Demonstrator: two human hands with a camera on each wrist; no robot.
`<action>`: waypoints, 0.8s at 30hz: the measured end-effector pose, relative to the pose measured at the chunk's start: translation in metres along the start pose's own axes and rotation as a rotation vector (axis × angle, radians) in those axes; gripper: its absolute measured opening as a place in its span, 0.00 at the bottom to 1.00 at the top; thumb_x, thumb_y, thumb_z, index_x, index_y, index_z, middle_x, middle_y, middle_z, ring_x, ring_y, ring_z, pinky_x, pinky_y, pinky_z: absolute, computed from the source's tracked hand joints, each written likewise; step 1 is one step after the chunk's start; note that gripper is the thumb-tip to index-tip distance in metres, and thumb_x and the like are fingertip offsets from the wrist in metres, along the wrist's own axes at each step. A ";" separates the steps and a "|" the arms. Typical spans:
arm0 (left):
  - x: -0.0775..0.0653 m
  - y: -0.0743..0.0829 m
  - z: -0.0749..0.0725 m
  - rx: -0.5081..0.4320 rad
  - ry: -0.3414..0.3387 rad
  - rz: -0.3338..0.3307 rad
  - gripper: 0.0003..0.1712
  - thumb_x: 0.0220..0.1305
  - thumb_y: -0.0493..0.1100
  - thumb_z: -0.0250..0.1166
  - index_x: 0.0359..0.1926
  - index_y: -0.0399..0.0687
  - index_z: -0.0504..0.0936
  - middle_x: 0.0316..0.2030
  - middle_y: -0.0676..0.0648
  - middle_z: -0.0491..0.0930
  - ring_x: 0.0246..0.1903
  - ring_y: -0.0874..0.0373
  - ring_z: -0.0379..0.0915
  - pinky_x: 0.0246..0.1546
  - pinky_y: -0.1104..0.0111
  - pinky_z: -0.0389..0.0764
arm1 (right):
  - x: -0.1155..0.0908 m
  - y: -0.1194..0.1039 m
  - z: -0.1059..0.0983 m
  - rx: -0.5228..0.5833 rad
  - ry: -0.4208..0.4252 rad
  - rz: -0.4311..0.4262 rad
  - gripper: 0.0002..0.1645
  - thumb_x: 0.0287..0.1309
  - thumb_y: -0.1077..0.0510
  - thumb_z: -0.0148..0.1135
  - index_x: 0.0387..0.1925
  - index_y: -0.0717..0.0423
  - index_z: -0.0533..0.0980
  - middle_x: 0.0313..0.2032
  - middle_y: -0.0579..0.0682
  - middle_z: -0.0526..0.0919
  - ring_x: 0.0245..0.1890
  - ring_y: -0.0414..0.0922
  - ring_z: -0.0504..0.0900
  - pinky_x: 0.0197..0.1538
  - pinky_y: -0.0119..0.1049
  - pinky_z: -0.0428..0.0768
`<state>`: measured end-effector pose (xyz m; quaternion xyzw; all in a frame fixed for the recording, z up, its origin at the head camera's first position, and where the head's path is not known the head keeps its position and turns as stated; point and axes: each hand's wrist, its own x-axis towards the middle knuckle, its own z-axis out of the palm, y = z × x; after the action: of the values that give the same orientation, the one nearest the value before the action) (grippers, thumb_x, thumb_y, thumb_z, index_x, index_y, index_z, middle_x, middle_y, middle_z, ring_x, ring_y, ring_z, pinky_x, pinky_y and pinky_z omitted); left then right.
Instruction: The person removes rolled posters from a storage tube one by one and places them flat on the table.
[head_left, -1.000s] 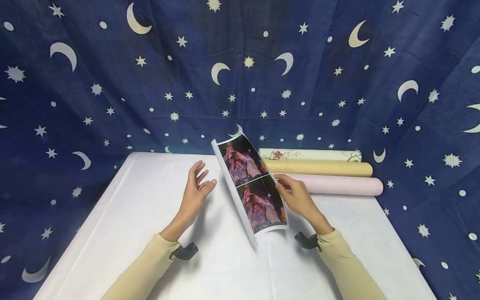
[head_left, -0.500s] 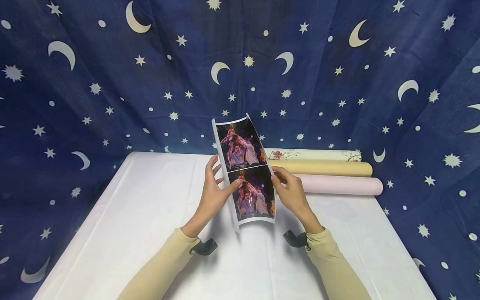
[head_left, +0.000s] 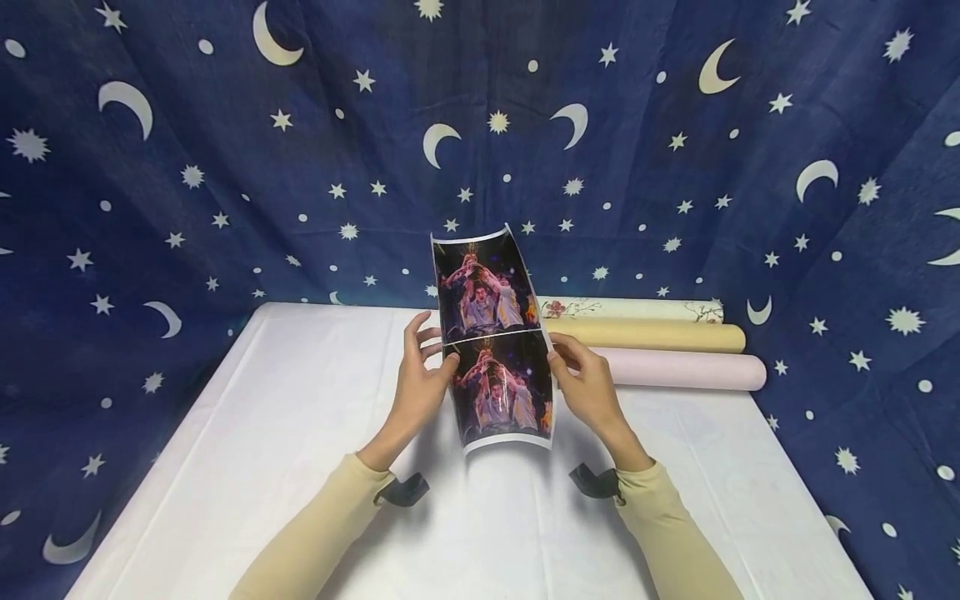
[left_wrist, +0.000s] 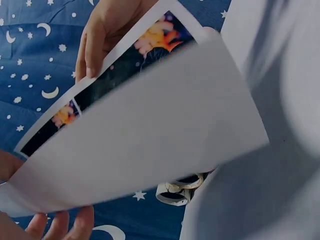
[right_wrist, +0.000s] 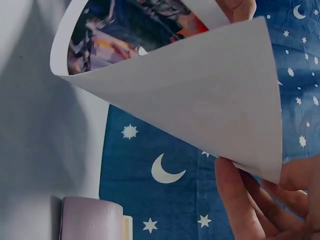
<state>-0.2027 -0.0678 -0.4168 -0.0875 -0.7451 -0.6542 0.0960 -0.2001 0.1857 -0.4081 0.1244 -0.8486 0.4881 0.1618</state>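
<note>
A glossy photo print (head_left: 491, 333), with two like pictures one above the other and a white border, is held up above the table, its long sides curling toward me. My left hand (head_left: 420, 383) pinches its left edge, thumb in front and fingers behind. On the right edge, my right hand (head_left: 590, 387) pinches the sheet between thumb and fingers. Both wrist views show the plain white back of the print (left_wrist: 145, 125), bowed, with part of the picture side (right_wrist: 125, 35) visible past it.
Behind the right hand lie three rolls on the white table (head_left: 225, 433): a pink roll (head_left: 682, 370), a yellow roll (head_left: 660, 337) and a white floral roll (head_left: 637, 310). A dark blue cloth (head_left: 360, 150) with moons and stars hangs around the table.
My left hand has moved right and taken hold of the print's left edge. The print has turned more upright and its left side has uncurled. The right hand has kept its grip.
</note>
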 end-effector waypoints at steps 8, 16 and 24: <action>0.000 -0.005 -0.009 -0.109 -0.023 -0.016 0.41 0.68 0.33 0.56 0.73 0.63 0.48 0.63 0.40 0.71 0.53 0.44 0.77 0.38 0.74 0.80 | -0.003 0.004 -0.004 -0.016 -0.024 -0.049 0.24 0.65 0.65 0.57 0.62 0.56 0.72 0.47 0.62 0.85 0.46 0.56 0.86 0.49 0.51 0.84; -0.002 -0.008 -0.018 -0.094 -0.076 0.030 0.39 0.71 0.30 0.50 0.75 0.57 0.45 0.58 0.36 0.75 0.47 0.40 0.81 0.40 0.73 0.81 | -0.008 0.007 -0.006 -0.129 -0.123 -0.096 0.38 0.61 0.68 0.55 0.71 0.44 0.62 0.59 0.66 0.78 0.47 0.60 0.86 0.43 0.48 0.86; -0.004 -0.012 -0.029 0.078 -0.091 0.032 0.27 0.74 0.32 0.48 0.71 0.53 0.65 0.57 0.37 0.76 0.27 0.61 0.67 0.27 0.75 0.67 | -0.008 0.009 -0.008 -0.119 -0.211 -0.044 0.27 0.64 0.63 0.58 0.63 0.45 0.72 0.65 0.61 0.73 0.54 0.64 0.81 0.53 0.52 0.82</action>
<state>-0.2011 -0.0979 -0.4258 -0.1255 -0.7721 -0.6184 0.0759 -0.1951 0.1977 -0.4145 0.1839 -0.8855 0.4172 0.0896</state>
